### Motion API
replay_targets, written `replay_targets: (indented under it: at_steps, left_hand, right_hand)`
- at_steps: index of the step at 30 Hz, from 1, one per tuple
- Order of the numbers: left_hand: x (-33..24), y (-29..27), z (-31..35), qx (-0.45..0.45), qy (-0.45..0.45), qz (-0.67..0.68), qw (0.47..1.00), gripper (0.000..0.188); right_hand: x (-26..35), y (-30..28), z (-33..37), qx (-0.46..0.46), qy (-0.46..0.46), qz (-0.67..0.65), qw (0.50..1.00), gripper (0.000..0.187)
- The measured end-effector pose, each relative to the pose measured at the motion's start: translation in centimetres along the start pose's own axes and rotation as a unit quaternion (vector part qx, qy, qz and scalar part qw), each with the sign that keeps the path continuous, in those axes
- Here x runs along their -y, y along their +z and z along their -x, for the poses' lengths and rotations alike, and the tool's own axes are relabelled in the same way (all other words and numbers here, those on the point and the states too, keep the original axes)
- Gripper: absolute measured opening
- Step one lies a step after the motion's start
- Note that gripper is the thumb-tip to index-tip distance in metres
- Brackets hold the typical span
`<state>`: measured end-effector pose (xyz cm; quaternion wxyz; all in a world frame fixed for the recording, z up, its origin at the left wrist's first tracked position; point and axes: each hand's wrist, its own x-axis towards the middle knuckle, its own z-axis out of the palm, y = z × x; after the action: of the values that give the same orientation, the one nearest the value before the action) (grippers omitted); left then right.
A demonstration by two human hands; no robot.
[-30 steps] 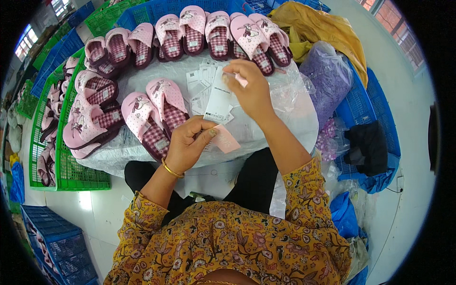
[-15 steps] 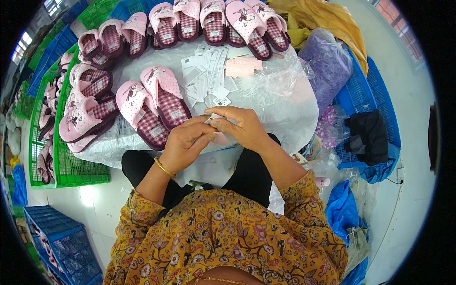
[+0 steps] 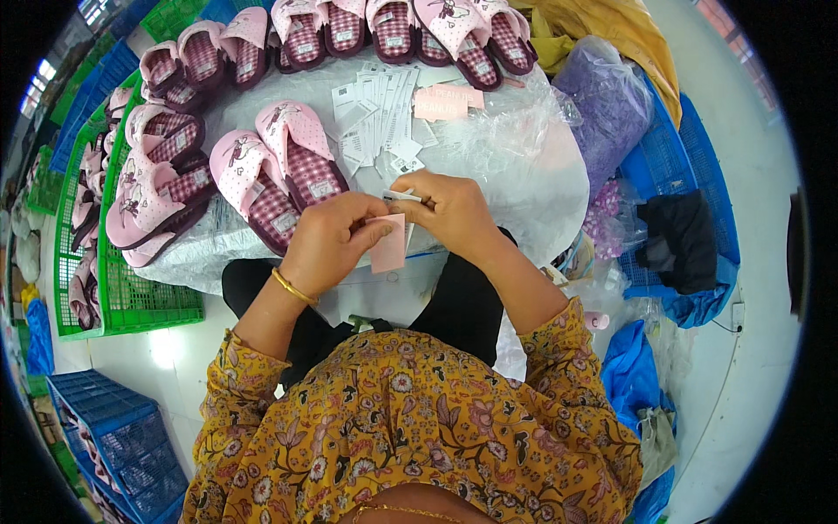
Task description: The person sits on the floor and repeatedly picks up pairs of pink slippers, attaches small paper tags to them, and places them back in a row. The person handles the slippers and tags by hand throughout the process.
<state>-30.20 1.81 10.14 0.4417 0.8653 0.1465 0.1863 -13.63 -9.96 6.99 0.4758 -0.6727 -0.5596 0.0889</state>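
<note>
My left hand [image 3: 339, 234] pinches a pink card tag [image 3: 389, 244], which hangs down below the fingers. Close beside it, my right hand [image 3: 448, 214] is closed on a white label [image 3: 401, 197] with dark print, its edge showing between thumb and forefinger. The fingertips of both hands almost meet over the near edge of the table. Left of my hands lies a pair of pink slippers [image 3: 301, 144] with checked insoles, toes pointing away. Beyond my hands, white printed labels [image 3: 377, 109] are fanned out next to a few pink tags [image 3: 445, 103].
Pink slippers [image 3: 393, 31] line the far edge of the plastic-covered table [image 3: 515, 183], and more are stacked at its left [image 3: 161, 188]. A green crate [image 3: 153, 306] stands at left, a blue crate [image 3: 122, 437] below it. Blue crates with a purple bag [image 3: 602, 105] stand right.
My hands have drawn slightly apart. The pink tag, mostly hidden before, now shows in full in my left hand. The white label stays by my right fingers.
</note>
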Motion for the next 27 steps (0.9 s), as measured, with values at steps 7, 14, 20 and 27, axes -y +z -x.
replay_targets:
  at_steps: [7, 14, 20, 27]
  left_hand:
    - [0.8, -0.2, -0.8, 0.046, 0.048, -0.005, 0.998, 0.012]
    - [1.2, 1.1, -1.0, 0.012, 0.026, 0.010, 1.000, 0.010]
    - [2.5, 2.2, -0.8, -0.006, -0.052, 0.062, 0.997, 0.016]
    - [3.3, 3.4, -0.1, 0.005, -0.079, 0.069, 0.994, 0.019]
  right_hand:
    - [0.1, -0.9, 1.0, 0.093, 0.086, -0.074, 0.989, 0.018]
    - [0.3, -1.2, 1.7, 0.122, 0.157, -0.135, 0.971, 0.022]
    - [-0.3, -0.4, 3.2, 0.094, 0.090, -0.084, 0.988, 0.021]
    - [-0.8, -0.2, 3.9, 0.083, 0.072, -0.046, 0.993, 0.018]
